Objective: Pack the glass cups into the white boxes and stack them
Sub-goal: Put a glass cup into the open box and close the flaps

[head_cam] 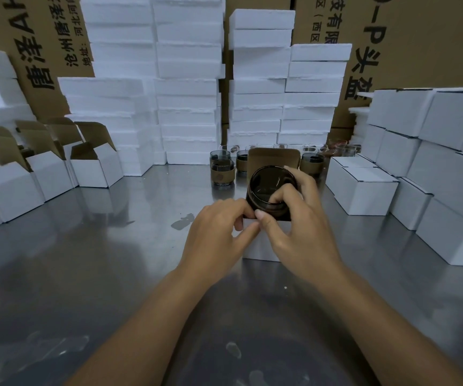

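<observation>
At the middle of the surface [85,260], the right hand [297,218] grips a glass cup [266,185] in the mouth of an open white box [255,249] that the left hand [216,232] pinches. Closed boxes [364,190] are already stacked on the right, and several cups [222,171] behind remain unpacked.

Cup [269,188] in box [255,240], open boxes [93,165] left, closed boxes [364,190] right

Brown against white
A dark brown glass cup [269,188] is showing against the white box [256,247]; behind the box, grey-tinted cups [221,156] are wearing tan bands [222,172].
</observation>
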Available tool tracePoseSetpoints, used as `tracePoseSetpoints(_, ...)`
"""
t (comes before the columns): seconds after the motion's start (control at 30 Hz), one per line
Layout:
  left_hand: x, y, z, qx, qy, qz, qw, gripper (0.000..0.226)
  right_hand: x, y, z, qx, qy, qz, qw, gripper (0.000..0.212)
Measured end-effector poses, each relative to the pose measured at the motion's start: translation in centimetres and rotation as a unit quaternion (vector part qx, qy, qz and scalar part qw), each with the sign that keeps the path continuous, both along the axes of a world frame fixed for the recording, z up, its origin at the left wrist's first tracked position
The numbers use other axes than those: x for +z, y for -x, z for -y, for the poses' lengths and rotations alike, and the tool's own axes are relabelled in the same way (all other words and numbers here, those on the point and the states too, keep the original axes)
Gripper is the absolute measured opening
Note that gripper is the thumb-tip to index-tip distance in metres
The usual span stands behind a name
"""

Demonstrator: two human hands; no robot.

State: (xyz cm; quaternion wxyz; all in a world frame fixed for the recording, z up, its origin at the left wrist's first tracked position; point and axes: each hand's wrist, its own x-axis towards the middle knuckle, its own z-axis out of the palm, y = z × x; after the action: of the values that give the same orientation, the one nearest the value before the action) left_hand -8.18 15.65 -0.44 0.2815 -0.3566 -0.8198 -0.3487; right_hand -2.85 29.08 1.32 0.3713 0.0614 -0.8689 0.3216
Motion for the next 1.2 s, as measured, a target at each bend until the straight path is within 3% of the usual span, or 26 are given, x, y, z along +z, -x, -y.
tracePoseSetpoints(0.3, -0.1, 0.1, 0.0, 0.008, -0.007, -0.026, 1.000, 0.013, -0.6, 0.6, -0.7, -0.010, -0.054, 0.058, 0.997, 0.008)
tracePoseSetpoints(0.57, 0.0, 0.2, -0.1, 0.004, -0.030, 0.001, 1.000, 0.015, -1.3, 1.1, -1.3, -0.035, -0.122, 0.086, 0.988, 0.034)
tracePoseSetpoints(0.67, 0.0, 0.2, 0.1, -0.006, -0.022, -0.003, 1.000, 0.014, -1.3, 1.1, -1.3, -0.039, -0.124, 0.085, 0.988, 0.034)
tracePoseSetpoints(0.8, 0.2, 0.3, 0.1, -0.021, -0.042, -0.005, 0.999, 0.013, -0.6, 0.9, -0.5, 0.003, 0.048, -0.022, 0.999, 0.017)
tracePoseSetpoints(0.9, 0.4, 0.3, 0.0, -0.033, -0.127, 0.045, 0.990, 0.019, -0.2, 1.0, -0.3, 0.011, 0.211, -0.074, 0.975, 0.019)
tracePoseSetpoints(1.03, 0.5, 0.4, -0.4, -0.041, -0.212, 0.172, 0.961, 0.029, -0.2, 1.8, -0.9, 0.011, 0.374, 0.059, 0.925, 0.032)
tracePoseSetpoints(1.2, 0.8, 0.6, -0.7, -0.064, -0.199, 0.305, 0.929, 0.030, -0.5, 2.2, -1.0, 0.039, 0.405, 0.169, 0.898, 0.051)
